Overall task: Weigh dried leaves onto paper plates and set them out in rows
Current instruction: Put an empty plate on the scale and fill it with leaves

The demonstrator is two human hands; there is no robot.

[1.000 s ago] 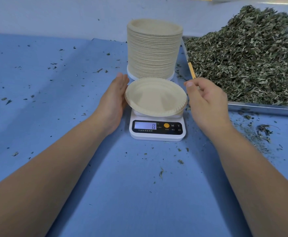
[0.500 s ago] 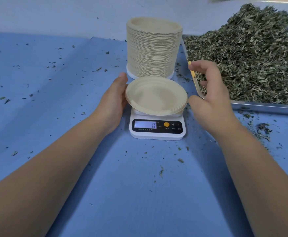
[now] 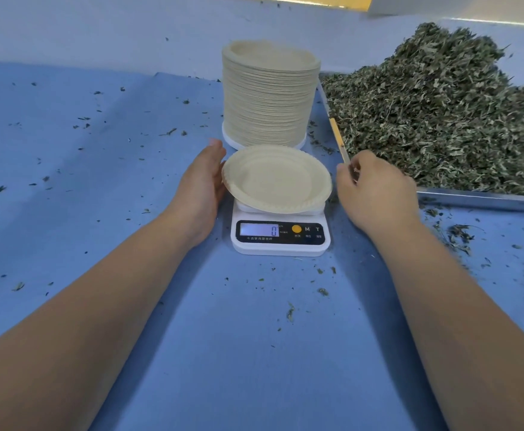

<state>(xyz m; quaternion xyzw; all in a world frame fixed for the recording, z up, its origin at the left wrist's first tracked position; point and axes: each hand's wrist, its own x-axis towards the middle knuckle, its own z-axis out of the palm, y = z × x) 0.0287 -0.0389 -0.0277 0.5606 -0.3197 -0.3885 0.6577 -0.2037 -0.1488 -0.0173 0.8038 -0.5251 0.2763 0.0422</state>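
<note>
An empty paper plate (image 3: 276, 178) sits on a small white digital scale (image 3: 281, 241) whose display reads 0. My left hand (image 3: 200, 189) rests with straight fingers against the plate's left rim. My right hand (image 3: 377, 189) hovers just right of the plate, at the near left corner of the metal tray (image 3: 478, 199). Its fingers are curled inward, and I see nothing held in them. The tray carries a big heap of dried green leaves (image 3: 441, 113). A tall stack of paper plates (image 3: 270, 94) stands right behind the scale.
The blue table cover (image 3: 99, 181) is dotted with loose leaf crumbs, thickest in front of the tray (image 3: 460, 237). A pale wall runs along the back. My forearms reach in from both lower corners.
My right hand went out open to the tray's edge, then came back down to the tray corner with fingers curled. The left hand and the plate stayed put.
</note>
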